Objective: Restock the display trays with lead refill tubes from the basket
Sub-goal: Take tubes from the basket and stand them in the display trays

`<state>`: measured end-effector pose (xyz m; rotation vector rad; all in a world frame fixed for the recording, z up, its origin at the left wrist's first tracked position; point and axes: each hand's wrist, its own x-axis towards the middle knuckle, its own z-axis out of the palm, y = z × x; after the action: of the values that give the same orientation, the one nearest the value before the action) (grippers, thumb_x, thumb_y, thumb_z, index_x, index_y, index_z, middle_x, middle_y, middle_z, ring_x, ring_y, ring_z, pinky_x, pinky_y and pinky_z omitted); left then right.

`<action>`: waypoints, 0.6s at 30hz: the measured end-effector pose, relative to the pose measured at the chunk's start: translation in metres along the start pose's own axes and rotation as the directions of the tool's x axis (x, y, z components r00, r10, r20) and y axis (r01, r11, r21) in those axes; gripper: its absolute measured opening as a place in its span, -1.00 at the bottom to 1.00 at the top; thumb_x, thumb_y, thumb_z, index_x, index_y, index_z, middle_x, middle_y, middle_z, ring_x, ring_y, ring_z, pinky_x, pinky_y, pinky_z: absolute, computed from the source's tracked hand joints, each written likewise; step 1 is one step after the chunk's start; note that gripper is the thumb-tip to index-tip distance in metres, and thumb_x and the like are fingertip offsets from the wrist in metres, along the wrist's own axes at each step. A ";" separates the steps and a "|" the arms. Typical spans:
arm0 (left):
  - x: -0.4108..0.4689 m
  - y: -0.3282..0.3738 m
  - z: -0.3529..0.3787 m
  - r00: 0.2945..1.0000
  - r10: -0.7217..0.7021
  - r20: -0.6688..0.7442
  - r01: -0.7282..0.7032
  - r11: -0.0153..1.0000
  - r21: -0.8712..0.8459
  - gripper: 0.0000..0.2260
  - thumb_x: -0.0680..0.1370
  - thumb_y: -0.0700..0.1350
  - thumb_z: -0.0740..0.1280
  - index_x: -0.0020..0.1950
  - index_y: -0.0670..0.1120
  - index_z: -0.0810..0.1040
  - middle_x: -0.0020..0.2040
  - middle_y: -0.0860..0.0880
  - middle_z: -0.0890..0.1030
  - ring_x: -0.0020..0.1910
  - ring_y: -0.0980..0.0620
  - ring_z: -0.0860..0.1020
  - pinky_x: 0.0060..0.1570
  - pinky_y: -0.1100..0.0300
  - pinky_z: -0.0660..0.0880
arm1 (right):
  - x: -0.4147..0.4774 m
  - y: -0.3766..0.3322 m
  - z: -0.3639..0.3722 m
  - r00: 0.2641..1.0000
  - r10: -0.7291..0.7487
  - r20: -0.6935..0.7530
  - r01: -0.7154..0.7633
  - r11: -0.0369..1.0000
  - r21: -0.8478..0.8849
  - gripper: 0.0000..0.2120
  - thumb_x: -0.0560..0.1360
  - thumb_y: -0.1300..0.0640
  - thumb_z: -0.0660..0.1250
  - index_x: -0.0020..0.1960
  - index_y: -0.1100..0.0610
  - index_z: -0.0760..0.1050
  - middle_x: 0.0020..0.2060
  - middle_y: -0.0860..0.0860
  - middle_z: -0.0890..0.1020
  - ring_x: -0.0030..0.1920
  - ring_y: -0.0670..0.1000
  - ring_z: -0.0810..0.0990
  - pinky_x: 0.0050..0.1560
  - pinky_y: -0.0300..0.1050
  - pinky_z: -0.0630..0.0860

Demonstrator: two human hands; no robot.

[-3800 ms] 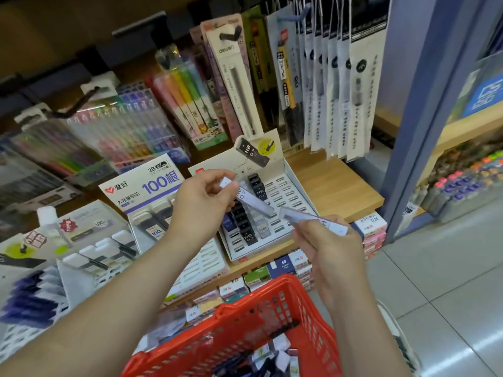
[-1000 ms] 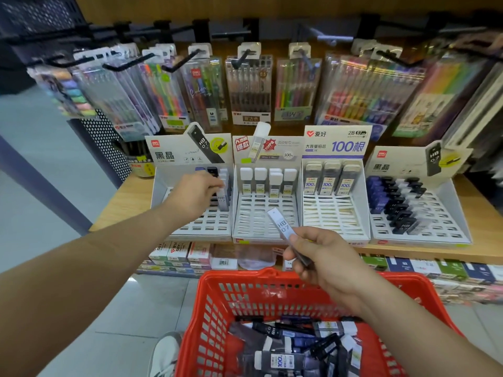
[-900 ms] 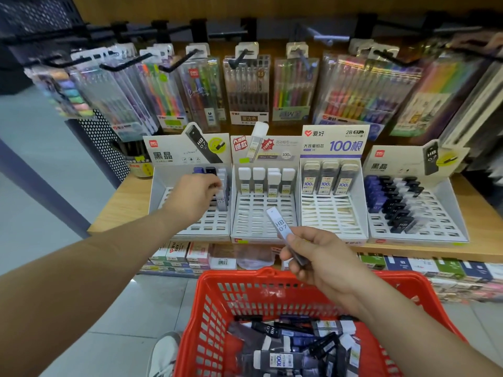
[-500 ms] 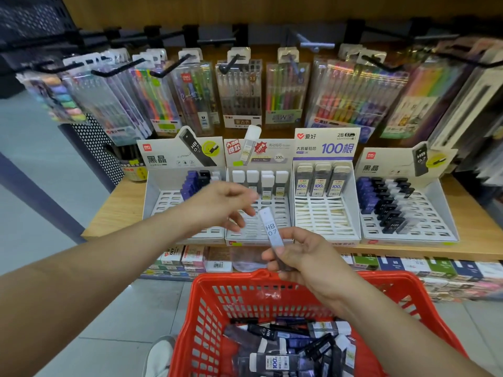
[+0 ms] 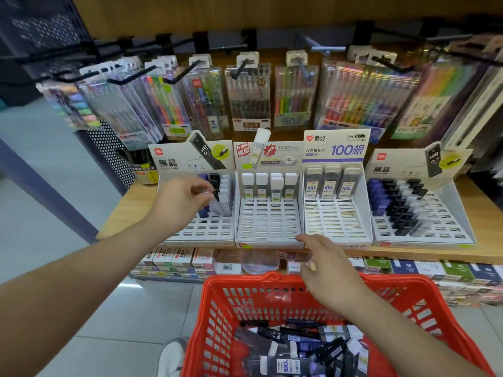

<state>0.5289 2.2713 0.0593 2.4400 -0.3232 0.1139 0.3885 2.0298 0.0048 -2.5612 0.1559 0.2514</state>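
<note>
Four white slotted display trays stand side by side on the wooden shelf. My left hand (image 5: pixel 181 198) is over the leftmost tray (image 5: pixel 206 231) and pinches a pale lead refill tube (image 5: pixel 211 204) beside the blue, black and clear tubes standing there. My right hand (image 5: pixel 324 270) hovers with relaxed fingers and holds nothing, above the far rim of the red basket (image 5: pixel 272 281). Several loose refill tubes (image 5: pixel 285 349) lie in the basket. The second tray (image 5: pixel 268 224) and third tray (image 5: pixel 334 221) have tubes only in their back row. The right tray (image 5: pixel 424 227) is about half full.
Packs of coloured pens (image 5: pixel 250 96) hang on hooks above the trays. Small boxes (image 5: pixel 179 259) line the shelf below the wooden edge (image 5: pixel 128 210). A black perforated panel (image 5: pixel 109 156) stands at the left. Grey floor tiles lie to the left of the basket.
The tube has passed from my right hand to my left. My left hand has carried it back over the leftmost tray, and my right hand now hangs empty over the basket.
</note>
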 end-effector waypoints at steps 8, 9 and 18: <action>0.000 -0.007 0.017 0.998 0.022 0.062 -0.026 0.998 0.063 -0.89 0.52 -0.14 0.40 0.02 -0.09 0.66 -0.23 0.04 0.61 -0.23 0.10 0.59 -0.29 0.28 0.42 | 0.001 0.013 0.010 0.993 0.008 0.120 0.023 0.965 -0.262 -0.32 0.62 0.12 0.14 0.60 -0.07 -0.16 0.59 0.11 -0.16 0.59 0.13 -0.19 0.57 0.08 -0.04; 0.000 -0.006 0.018 0.998 0.024 0.063 -0.029 0.997 0.075 -0.88 0.53 -0.14 0.39 0.04 -0.09 0.66 -0.23 0.05 0.60 -0.27 0.16 0.55 -0.33 0.33 0.38 | 0.001 0.013 0.010 0.992 0.009 0.122 0.025 0.962 -0.273 -0.32 0.61 0.12 0.14 0.60 -0.06 -0.16 0.59 0.11 -0.17 0.59 0.13 -0.20 0.57 0.08 -0.05; 0.000 -0.007 0.023 0.987 0.101 0.124 -0.117 0.983 0.138 -0.83 0.55 -0.15 0.36 0.10 -0.12 0.66 -0.01 -0.02 0.67 -0.09 0.02 0.61 -0.15 0.29 0.47 | 0.000 0.017 0.011 0.993 -0.021 0.112 0.053 0.954 -0.296 -0.32 0.61 0.11 0.16 0.61 -0.07 -0.12 0.59 0.10 -0.19 0.58 0.11 -0.22 0.57 0.06 -0.08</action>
<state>0.5311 2.2621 0.0375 2.5780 -0.5177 0.0434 0.3845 2.0216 -0.0129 -2.8380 0.0301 0.4273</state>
